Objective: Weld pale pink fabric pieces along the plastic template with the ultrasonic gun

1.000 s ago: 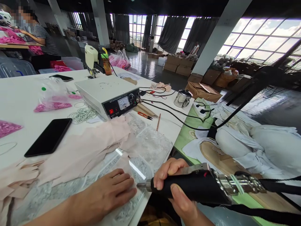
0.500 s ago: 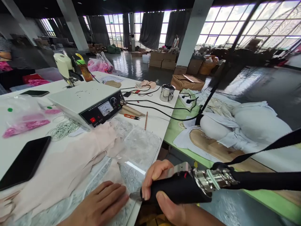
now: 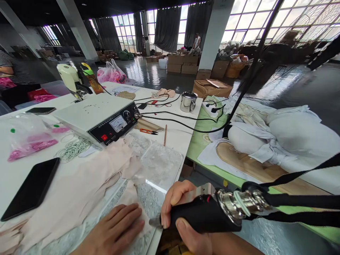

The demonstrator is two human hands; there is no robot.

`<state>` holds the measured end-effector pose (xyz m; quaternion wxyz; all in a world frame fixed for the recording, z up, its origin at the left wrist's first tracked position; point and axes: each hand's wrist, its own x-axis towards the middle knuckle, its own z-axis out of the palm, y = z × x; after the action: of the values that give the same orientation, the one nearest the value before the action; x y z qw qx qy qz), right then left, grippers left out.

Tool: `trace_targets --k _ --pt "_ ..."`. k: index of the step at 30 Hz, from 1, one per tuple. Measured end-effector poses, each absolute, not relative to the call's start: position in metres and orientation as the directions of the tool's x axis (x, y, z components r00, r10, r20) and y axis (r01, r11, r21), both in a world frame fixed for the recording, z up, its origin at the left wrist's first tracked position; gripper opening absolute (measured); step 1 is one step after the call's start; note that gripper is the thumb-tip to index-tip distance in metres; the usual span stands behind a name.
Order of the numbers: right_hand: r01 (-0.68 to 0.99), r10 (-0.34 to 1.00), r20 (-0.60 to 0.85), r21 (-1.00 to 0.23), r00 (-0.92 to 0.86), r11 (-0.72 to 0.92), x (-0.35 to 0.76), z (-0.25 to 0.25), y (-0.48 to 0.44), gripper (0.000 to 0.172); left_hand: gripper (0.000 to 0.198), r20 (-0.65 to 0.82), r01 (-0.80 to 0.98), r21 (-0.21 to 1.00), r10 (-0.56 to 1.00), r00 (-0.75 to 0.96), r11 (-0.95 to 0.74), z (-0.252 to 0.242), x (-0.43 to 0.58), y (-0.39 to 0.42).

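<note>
My left hand (image 3: 118, 225) lies flat, fingers stretched side by side, on a small pale pink fabric piece (image 3: 130, 194). Under the fabric is a clear sheet (image 3: 162, 163) over the white table. In my right hand (image 3: 192, 239) is a black handheld ultrasonic welding gun (image 3: 207, 215), fingers wrapped round its body. Its metal tip points left, beside my left fingertips and close to the fabric's edge; I cannot tell whether it touches. Black straps run from the gun's rear to the right. A larger pile of pale pink fabric (image 3: 79, 187) spreads to the left.
A control box (image 3: 114, 124) with a dial stands behind the fabric, its black cable running right. Orange-handled snips (image 3: 148, 131), a pencil-like stick (image 3: 165, 135), a steel mug (image 3: 188, 102) and a phone (image 3: 32, 187) lie around. White padded pieces (image 3: 297, 127) cover a green table (image 3: 198, 150) at right.
The camera view has shifted slightly. The gun in my right hand sits a touch lower and further right in the picture; my left hand stays flat on the fabric.
</note>
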<state>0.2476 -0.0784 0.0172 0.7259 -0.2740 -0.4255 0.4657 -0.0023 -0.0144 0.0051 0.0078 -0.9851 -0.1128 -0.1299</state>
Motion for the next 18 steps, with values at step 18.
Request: trace_targets --k 18 --pt "-0.277 0.862 0.490 -0.817 0.131 0.506 0.256 0.044 -0.071 0.017 0.067 0.167 0.218 0.074 0.228 0.959 -0.973 0.009 -0.003 -0.015"
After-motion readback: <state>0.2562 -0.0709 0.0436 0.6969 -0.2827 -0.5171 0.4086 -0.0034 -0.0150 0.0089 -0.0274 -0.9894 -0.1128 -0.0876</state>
